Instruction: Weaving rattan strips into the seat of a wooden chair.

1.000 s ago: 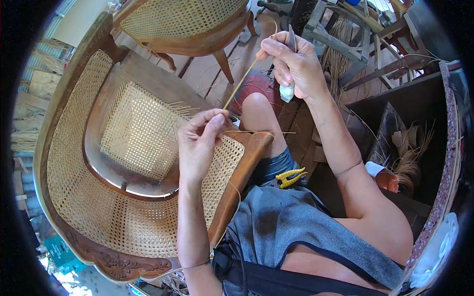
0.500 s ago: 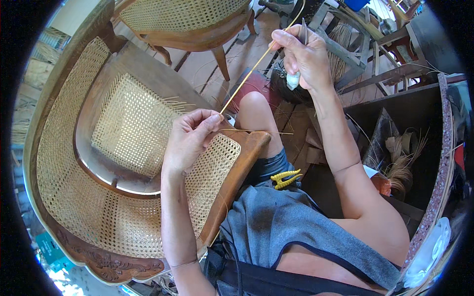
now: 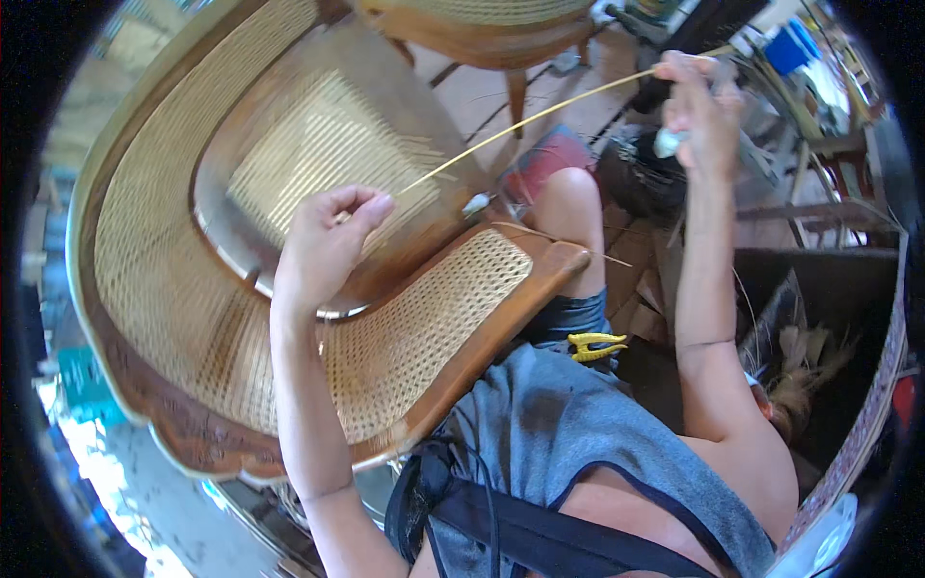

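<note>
A long, pale yellow cane strand (image 3: 525,123) stretches between my two hands, rising to the right. My left hand (image 3: 323,241) is closed, its thumb and forefinger pinching the lower end of the strand above the chair's woven seat (image 3: 318,159). My right hand (image 3: 703,116), raised at the upper right and smeared by motion, is closed on the strand's other part. It also grips a knife, whose pale wrapped handle (image 3: 670,143) sticks out below the palm; the blade is too blurred to make out. The wooden armchair (image 3: 482,323) with cane panels stands at my left, against my knee.
A yellow clip (image 3: 595,347) rests at my thigh. Loose strands (image 3: 564,241) lie across the arm's front end. Another caned chair (image 3: 482,34) stands beyond. A red bucket (image 3: 541,164) is past my knee, and a dark bin (image 3: 819,289) with cane bundles (image 3: 805,380) sits at the right.
My hands have moved apart: the left toward the left over the seat, the right to the right. More of the strand now spans between them. The whole view has shifted, and the chair appears further right.
</note>
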A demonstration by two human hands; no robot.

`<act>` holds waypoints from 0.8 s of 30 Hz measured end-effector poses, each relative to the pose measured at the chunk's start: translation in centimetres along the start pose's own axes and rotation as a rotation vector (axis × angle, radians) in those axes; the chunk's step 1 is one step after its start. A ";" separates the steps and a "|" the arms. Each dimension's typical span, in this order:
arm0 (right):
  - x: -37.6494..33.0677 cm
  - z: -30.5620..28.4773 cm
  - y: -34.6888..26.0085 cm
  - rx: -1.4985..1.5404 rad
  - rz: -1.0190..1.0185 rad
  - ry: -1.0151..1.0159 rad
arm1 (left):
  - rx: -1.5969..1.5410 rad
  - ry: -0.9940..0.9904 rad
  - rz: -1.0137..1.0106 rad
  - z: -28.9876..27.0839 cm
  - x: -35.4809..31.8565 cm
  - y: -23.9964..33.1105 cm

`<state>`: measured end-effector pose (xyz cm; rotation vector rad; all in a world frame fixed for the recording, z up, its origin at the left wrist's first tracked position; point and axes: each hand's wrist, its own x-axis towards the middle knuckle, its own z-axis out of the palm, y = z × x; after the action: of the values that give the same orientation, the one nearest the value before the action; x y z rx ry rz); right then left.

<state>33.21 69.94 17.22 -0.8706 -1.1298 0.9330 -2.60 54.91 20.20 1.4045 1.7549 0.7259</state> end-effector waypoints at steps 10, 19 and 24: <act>4.1 -1.5 -2.6 0.037 -0.125 -0.094 | -0.149 -0.072 -0.139 -1.7 -0.9 -1.6; -2.7 6.9 -3.0 -0.042 0.332 -0.571 | -0.939 0.017 -0.019 1.1 -0.7 3.2; -16.0 14.3 -3.6 0.644 0.804 -1.076 | -1.324 0.308 0.653 -1.1 -0.7 7.4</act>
<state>17.26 55.14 17.97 -0.1966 -1.1945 2.4526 0.55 55.97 26.93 0.8402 0.5499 2.0234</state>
